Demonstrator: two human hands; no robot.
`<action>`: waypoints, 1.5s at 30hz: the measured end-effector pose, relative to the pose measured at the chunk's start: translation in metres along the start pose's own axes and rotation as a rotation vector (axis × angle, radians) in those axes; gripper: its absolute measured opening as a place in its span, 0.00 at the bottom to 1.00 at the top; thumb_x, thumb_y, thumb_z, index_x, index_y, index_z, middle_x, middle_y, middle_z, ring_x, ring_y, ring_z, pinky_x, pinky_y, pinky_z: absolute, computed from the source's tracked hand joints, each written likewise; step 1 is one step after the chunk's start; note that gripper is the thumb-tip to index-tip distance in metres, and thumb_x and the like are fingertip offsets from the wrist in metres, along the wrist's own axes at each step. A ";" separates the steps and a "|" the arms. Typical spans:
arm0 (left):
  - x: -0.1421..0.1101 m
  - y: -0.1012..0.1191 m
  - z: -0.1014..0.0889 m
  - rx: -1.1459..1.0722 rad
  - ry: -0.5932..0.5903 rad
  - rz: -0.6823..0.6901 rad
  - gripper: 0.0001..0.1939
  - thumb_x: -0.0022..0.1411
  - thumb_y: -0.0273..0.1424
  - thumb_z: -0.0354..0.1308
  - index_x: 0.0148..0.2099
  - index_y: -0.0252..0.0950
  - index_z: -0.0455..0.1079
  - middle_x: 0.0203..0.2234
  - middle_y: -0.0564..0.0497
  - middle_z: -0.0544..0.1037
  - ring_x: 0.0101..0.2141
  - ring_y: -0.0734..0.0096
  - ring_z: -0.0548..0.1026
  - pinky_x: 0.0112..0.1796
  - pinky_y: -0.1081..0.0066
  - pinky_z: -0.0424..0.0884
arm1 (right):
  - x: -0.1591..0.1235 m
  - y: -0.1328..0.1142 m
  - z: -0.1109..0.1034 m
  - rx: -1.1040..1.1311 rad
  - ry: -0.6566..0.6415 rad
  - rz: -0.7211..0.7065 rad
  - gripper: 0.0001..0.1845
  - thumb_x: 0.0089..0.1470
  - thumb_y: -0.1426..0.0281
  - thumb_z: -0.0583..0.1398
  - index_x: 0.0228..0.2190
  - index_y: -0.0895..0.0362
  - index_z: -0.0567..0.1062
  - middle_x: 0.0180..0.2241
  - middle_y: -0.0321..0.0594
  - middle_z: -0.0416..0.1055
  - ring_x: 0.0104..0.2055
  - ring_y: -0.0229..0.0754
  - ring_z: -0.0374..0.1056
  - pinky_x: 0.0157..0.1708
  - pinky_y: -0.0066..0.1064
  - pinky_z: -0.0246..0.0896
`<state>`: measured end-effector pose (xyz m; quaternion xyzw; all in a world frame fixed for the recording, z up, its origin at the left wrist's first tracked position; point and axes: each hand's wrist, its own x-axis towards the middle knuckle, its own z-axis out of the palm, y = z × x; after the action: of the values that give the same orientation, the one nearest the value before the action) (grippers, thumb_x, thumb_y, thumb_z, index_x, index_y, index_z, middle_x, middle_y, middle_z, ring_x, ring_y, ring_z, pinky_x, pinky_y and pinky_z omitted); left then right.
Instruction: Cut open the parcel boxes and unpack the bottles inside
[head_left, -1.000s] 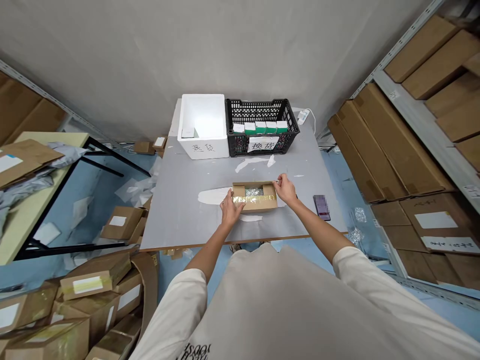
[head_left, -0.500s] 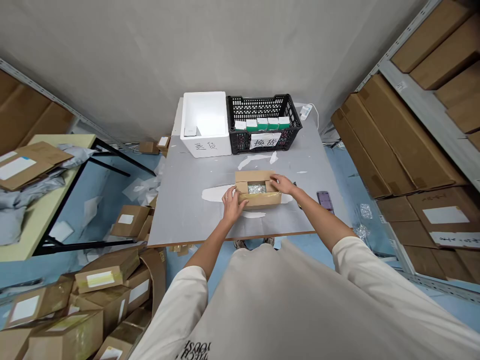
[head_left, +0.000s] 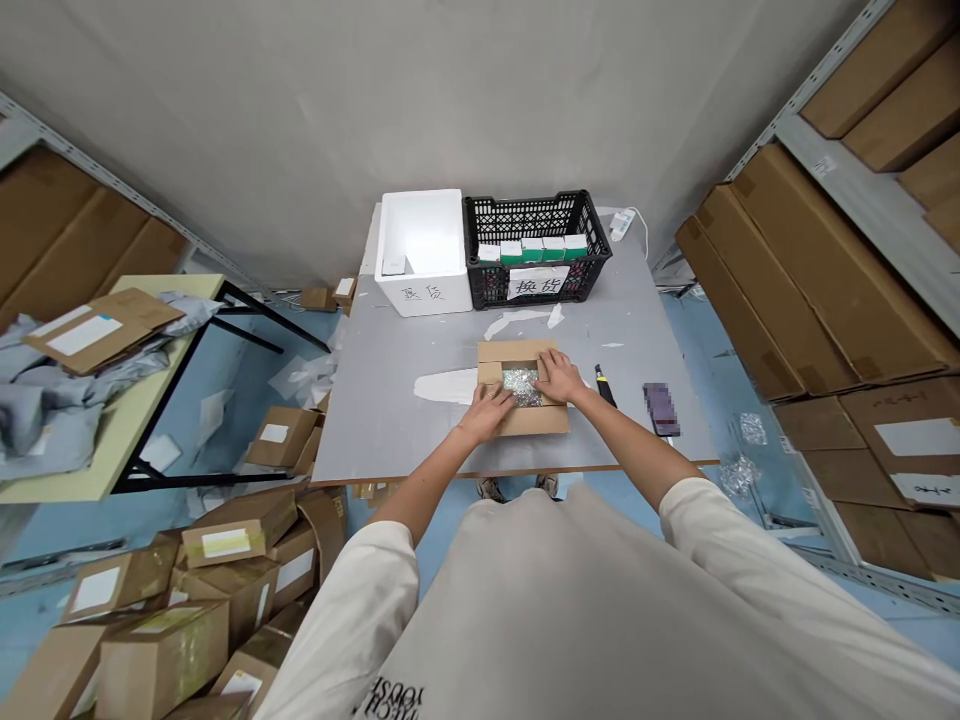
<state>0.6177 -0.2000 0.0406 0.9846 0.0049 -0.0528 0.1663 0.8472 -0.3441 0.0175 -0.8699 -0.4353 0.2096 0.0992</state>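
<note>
An open cardboard carton (head_left: 531, 422) showing bubble wrap (head_left: 521, 385) lies on a gray table (head_left: 382, 400), a person's left hand (head_left: 490, 410) and right hand (head_left: 561, 378) at its ends, fingers loosely spread; whether either grips anything cannot be told. Careful handling likely means holding the end flaps (head_left: 490, 373) outward and minding the utility knife (head_left: 604, 386) beside the right forearm (head_left: 637, 436).

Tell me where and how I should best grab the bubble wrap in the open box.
From above, I'd pinch the bubble wrap across its exposed middle: the cardboard box is open upward, its walls likely block a side approach, and the left hand and right hand are at the box's ends.
</note>
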 end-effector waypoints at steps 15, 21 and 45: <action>-0.015 -0.032 -0.008 0.019 0.092 -0.443 0.64 0.46 0.51 0.76 0.76 0.36 0.48 0.65 0.28 0.64 0.64 0.30 0.61 0.64 0.37 0.51 | -0.001 0.005 0.003 0.076 0.027 -0.005 0.43 0.59 0.59 0.59 0.71 0.58 0.54 0.74 0.56 0.45 0.74 0.64 0.41 0.68 0.57 0.49; 0.032 -0.057 -0.019 -0.046 -0.060 -0.350 0.74 0.31 0.52 0.81 0.76 0.39 0.50 0.75 0.29 0.44 0.63 0.23 0.62 0.61 0.41 0.57 | -0.010 0.018 -0.011 0.257 0.070 -0.057 0.44 0.57 0.64 0.56 0.72 0.60 0.53 0.73 0.51 0.51 0.74 0.55 0.48 0.71 0.48 0.49; 0.011 -0.083 0.001 -0.218 -0.015 -0.280 0.74 0.37 0.58 0.75 0.78 0.42 0.42 0.75 0.33 0.43 0.68 0.28 0.57 0.62 0.45 0.57 | 0.003 -0.055 -0.028 -0.151 -0.054 -0.396 0.21 0.62 0.73 0.56 0.54 0.56 0.78 0.52 0.53 0.73 0.56 0.57 0.66 0.59 0.45 0.57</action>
<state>0.6266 -0.1220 0.0111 0.9501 0.1463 -0.0821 0.2631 0.8220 -0.3077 0.0614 -0.7664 -0.6147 0.1762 0.0612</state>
